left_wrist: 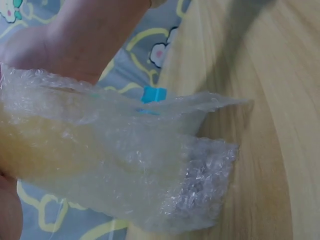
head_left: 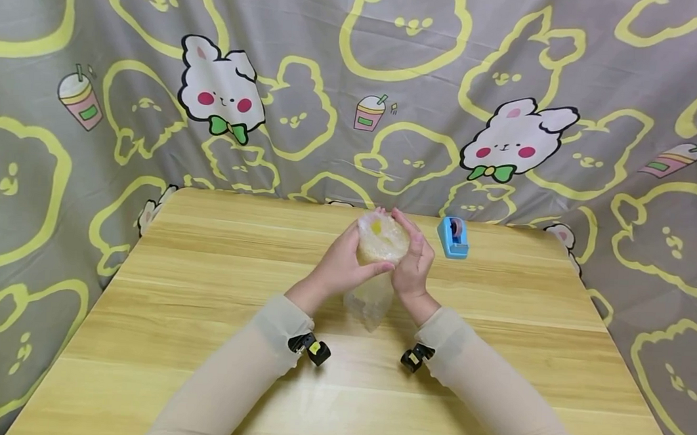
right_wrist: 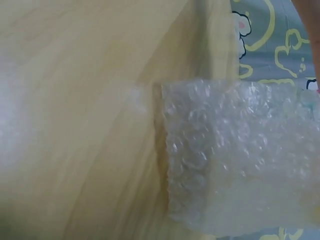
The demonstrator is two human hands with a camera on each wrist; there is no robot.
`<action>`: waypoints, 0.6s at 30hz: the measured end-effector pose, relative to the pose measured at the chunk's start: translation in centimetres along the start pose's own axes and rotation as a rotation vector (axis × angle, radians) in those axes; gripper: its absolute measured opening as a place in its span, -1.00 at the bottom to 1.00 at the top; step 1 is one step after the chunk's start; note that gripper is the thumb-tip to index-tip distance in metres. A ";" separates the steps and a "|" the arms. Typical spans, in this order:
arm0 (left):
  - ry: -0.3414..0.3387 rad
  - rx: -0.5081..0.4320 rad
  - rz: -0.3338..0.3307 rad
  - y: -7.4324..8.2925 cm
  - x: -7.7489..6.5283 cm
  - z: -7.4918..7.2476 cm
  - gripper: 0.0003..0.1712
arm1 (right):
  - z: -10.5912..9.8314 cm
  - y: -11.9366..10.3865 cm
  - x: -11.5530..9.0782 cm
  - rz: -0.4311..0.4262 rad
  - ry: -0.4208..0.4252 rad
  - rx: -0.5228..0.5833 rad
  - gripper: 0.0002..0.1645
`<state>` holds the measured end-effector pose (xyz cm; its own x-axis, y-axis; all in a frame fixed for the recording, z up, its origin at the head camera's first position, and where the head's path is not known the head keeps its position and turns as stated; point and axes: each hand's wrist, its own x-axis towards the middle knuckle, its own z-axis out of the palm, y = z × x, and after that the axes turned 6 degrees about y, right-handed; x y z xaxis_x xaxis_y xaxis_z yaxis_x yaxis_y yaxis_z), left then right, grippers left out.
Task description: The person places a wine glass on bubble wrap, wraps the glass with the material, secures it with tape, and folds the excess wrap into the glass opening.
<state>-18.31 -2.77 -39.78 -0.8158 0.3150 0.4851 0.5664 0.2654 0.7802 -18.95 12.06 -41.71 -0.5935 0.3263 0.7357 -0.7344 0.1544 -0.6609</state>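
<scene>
A bundle of bubble wrap is held up above the table's far half, between both hands. Something yellowish shows through the clear wrap; its kind cannot be made out. My left hand grips the bundle from the left, its thumb across the near side. From the right, my right hand holds it with the fingers bent round the far side. A loose tail of bubble wrap hangs below the hands. In the left wrist view the bubble wrap sticks out past the wrapped thing, and its outer end fills the right wrist view.
A blue tape dispenser with a roll of tape stands on the wooden table, right of the hands near the back edge. Behind and beside the table hangs a grey curtain with cartoon rabbits. Each sleeve carries a black wrist mount.
</scene>
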 end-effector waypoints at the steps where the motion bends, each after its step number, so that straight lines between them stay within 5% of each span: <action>1: -0.004 0.021 0.022 0.0 0.0 0.1 0.07 | -0.1 0.1 0.0 -0.009 0.012 0.004 -0.37; 11: -0.037 0.228 0.188 0.3 -0.3 -0.3 -0.01 | 0.1 -0.2 0.3 -0.068 0.059 -0.011 -0.40; 18: 0.065 0.266 0.285 -0.1 -0.6 0.0 -0.09 | 0.3 -0.2 0.0 -0.059 0.086 -0.011 -0.40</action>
<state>-17.86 -3.00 -40.15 -0.6223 0.3541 0.6981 0.7749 0.4048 0.4854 -18.89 11.73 -41.51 -0.5188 0.3952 0.7581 -0.7630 0.1859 -0.6191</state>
